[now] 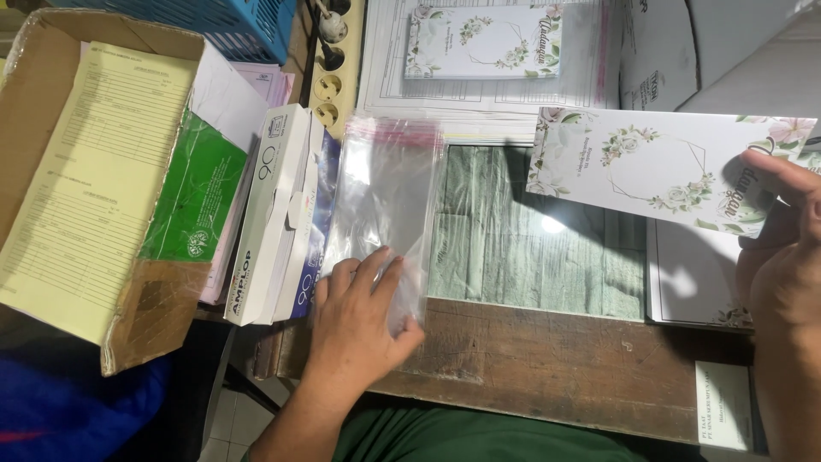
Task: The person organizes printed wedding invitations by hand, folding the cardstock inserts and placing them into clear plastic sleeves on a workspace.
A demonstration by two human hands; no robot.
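On a worn wooden desk [547, 359], the left hand [363, 308] presses flat, fingers spread, on a stack of clear plastic sleeves [385, 197], while right of that stack the right hand [782, 257] pinches a floral card [658, 167], apparently lifted above the desk.

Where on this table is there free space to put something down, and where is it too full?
One bare patch: the green surface between the clear sleeves and the held card. Another: the wooden edge below it, right of the left hand. Crowded: the left side with envelope boxes and carton, and the top with stacked sheets.
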